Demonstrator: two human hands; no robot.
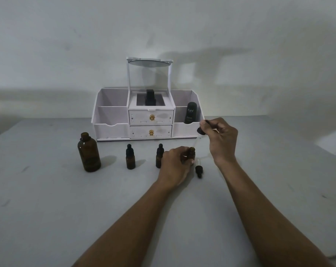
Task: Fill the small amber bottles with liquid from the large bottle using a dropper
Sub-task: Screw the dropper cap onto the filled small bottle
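The open small bottle stood on the bench, right of the row. The left hand steadied it, fingers curled round its body. Above it the right hand pinched the dropper by its black bulb between curled fingers. The glass tube slanted down towards the bottle's mouth; whether the tip was inside was too faint to tell. A loose dropper cap lay on the bench just beside this bottle, probably its own.

To the left, the middle small bottle and the left small bottle both stood with caps on, so they looked either finished or not yet begun; no liquid level could be read through the dark glass. The large bottle stood uncapped, well apart at the far left. Judging by this, the work was at the emptying of a dropperful into the third bottle, with capping it yet to do. Behind stood a white organiser.
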